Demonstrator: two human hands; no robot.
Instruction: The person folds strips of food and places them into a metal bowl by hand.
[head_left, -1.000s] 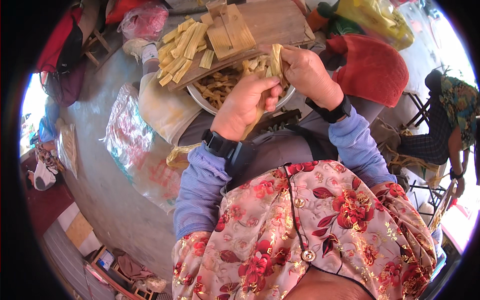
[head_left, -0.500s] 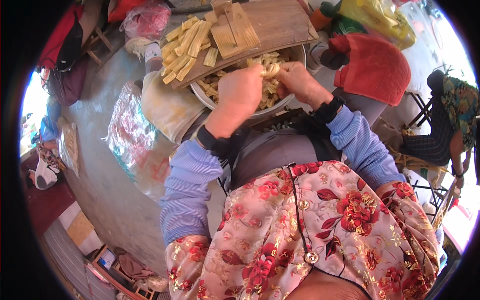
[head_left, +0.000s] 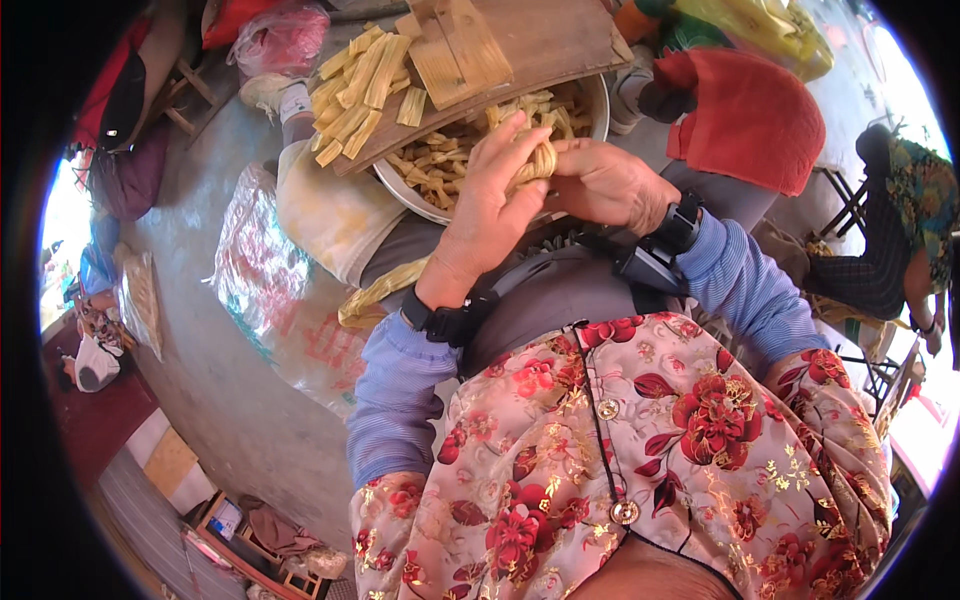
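Observation:
Over a metal basin (head_left: 604,110) my two hands meet at a small wound bundle of pale yellow strips (head_left: 537,166). My left hand (head_left: 488,200) grips its left side, fingers raised along it and thumb beneath. From the right, my right hand (head_left: 610,185) closes on the bundle with bent fingers; its fingertips are partly hidden. More short yellow pieces (head_left: 435,165) fill the basin. A wooden board (head_left: 565,40) lies across the basin's far side, carrying flat cut yellow strips (head_left: 365,90). Near my left wrist a long yellow strip (head_left: 385,292) lies across my leg.
Clear plastic sheeting (head_left: 265,270) lies on the floor at left. A red towel (head_left: 755,120) covers my right knee. Beyond are a pink plastic bag (head_left: 280,40) and a yellow bag (head_left: 765,35). Another person (head_left: 905,220) sits at the far right.
My left hand has turned from a fist to raised fingers around the bundle, and both hands have come slightly nearer to me. The long strip by my left wrist now shows.

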